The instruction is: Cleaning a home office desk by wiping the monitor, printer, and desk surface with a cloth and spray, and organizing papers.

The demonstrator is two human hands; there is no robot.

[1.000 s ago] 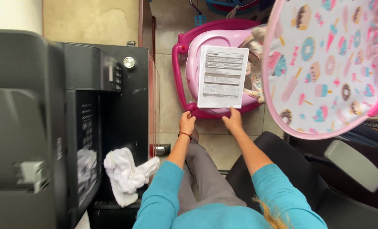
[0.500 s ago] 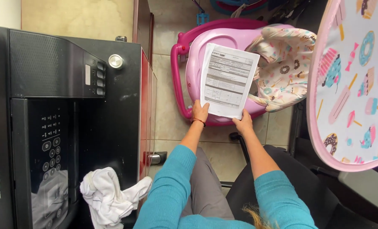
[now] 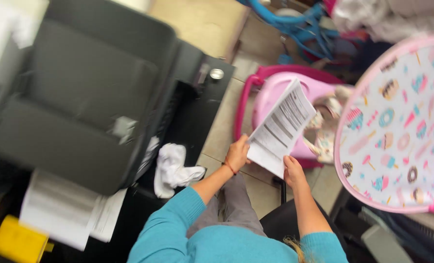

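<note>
Printed sheet [image 3: 281,127] tilted since, both hands [image 3: 237,154] gripping

motion blur smears the printer [image 3: 85,92] and printed sheet [image 3: 281,127]; its text is unreadable, and the patterned tray [image 3: 397,126] runs off the right edge.
</note>
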